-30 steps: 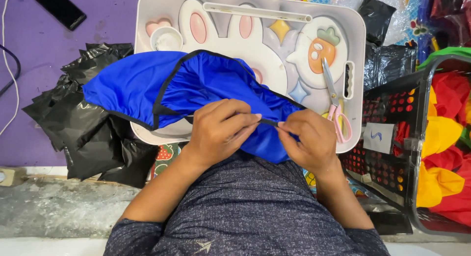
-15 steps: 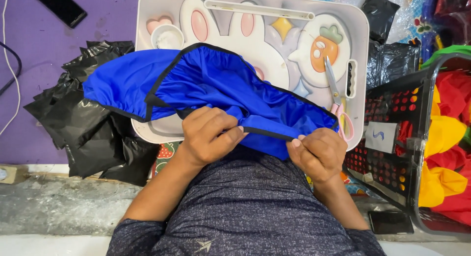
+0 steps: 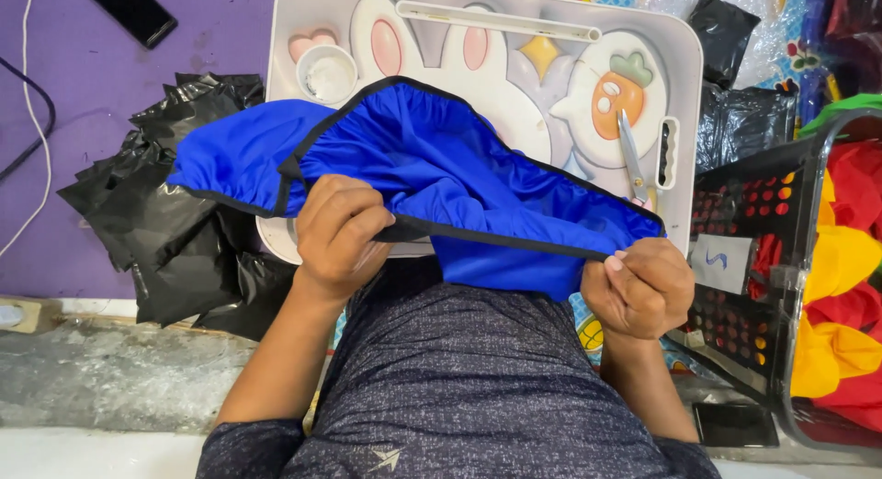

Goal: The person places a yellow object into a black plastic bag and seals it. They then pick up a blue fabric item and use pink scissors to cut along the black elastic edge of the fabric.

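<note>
A bright blue garment (image 3: 441, 162) with black trim lies across a small white tray table (image 3: 303, 24) that bears a rabbit and carrot picture. My left hand (image 3: 338, 231) pinches the garment's black-edged band at its left part. My right hand (image 3: 640, 286) grips the same band farther right, so the band runs taut between the two hands. The garment's lower part hangs over my lap, against my grey speckled shirt.
Scissors (image 3: 634, 157) with pink handles lie on the tray's right side, a small white cup (image 3: 328, 73) at its left. Black plastic bags (image 3: 175, 231) are piled on the left. A black crate (image 3: 763, 259) with red and yellow cloth stands right. A phone (image 3: 129, 11) lies on purple floor.
My hands have moved apart along the black band, left hand going left and right hand going right. The band is stretched wider and the garment's opening has spread.
</note>
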